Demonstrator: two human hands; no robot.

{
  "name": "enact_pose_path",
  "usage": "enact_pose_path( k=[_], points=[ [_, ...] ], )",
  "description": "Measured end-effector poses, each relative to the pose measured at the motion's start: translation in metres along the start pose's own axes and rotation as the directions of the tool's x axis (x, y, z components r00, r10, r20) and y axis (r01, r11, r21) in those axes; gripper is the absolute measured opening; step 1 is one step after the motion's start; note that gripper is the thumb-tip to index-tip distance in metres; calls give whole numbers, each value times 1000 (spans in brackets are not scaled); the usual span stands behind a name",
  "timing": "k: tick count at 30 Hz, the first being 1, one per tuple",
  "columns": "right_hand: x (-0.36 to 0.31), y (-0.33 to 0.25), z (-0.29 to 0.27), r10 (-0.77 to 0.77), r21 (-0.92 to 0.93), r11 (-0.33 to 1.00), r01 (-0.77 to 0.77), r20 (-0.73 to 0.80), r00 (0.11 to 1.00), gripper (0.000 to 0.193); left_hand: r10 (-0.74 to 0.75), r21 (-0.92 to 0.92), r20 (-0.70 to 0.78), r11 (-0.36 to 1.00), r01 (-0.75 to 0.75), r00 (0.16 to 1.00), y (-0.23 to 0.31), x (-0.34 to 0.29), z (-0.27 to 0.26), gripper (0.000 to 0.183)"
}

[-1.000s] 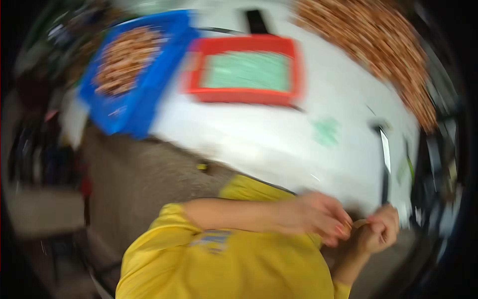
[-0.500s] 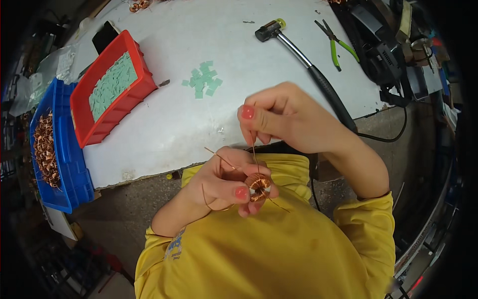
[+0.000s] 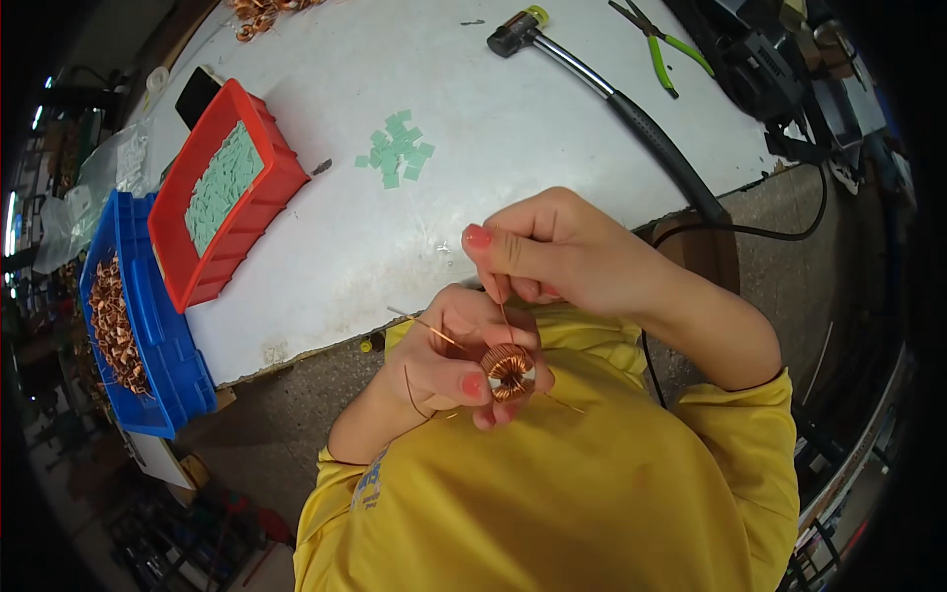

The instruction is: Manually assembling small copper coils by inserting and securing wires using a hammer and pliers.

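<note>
Between the thumb and fingers of my left hand point(image 3: 449, 360) sits a copper-wound toroidal coil point(image 3: 511, 371), its round opening facing up toward me. White patches show at the two sides of its ring. Several loose copper wire ends stick out around that hand. My right hand point(image 3: 552, 247) is above the coil, thumb and index finger pinched on a copper wire point(image 3: 505, 318) that runs up from the coil's top. The wire looks fairly straight between the two hands. Both hands are off the table's near edge, over my yellow shirt.
On the white table point(image 3: 335, 247) lie green square pieces point(image 3: 397, 148), a hammer point(image 3: 602, 94) and green-handled pliers point(image 3: 659, 54). A red bin point(image 3: 266, 212) holds more green pieces. Beside it, a blue bin point(image 3: 178, 365) contains copper coils point(image 3: 113, 326). A black cable point(image 3: 760, 233) hangs at right.
The view has shifted a little, so the table things sit differently in the picture. Both hands keep the same hold on coil and wire; the right hand sits slightly nearer the coil.
</note>
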State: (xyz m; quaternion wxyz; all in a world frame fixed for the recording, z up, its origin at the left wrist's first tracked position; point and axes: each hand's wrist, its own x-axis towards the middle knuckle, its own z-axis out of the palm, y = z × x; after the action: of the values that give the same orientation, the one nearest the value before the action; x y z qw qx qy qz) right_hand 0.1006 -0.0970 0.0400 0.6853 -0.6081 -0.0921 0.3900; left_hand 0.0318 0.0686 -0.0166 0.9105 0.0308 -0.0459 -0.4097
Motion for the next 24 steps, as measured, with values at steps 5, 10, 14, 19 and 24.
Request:
enact_pose_path(
  k=[5,10,14,19,24],
  points=[
    [-8,4,-1,-81,20,996,82,-77,994,32,49,40,20,998,-50,999,-4,2,1,40],
    [-43,25,-13,-500,-241,858,454,-184,846,14,194,28,-88,981,-193,977,7,6,5,41],
    [-62,36,5,-739,-715,516,473,-91,668,16,248,33,-169,969,-246,954,3,5,7,42],
    [-73,37,11,-815,-897,226,379,39,578,15,243,196,-156,957,-212,957,2,4,6,45],
    [-73,41,32,-836,-902,-121,414,317,448,14,365,235,-50,909,-345,929,-3,3,5,45]
  ],
)
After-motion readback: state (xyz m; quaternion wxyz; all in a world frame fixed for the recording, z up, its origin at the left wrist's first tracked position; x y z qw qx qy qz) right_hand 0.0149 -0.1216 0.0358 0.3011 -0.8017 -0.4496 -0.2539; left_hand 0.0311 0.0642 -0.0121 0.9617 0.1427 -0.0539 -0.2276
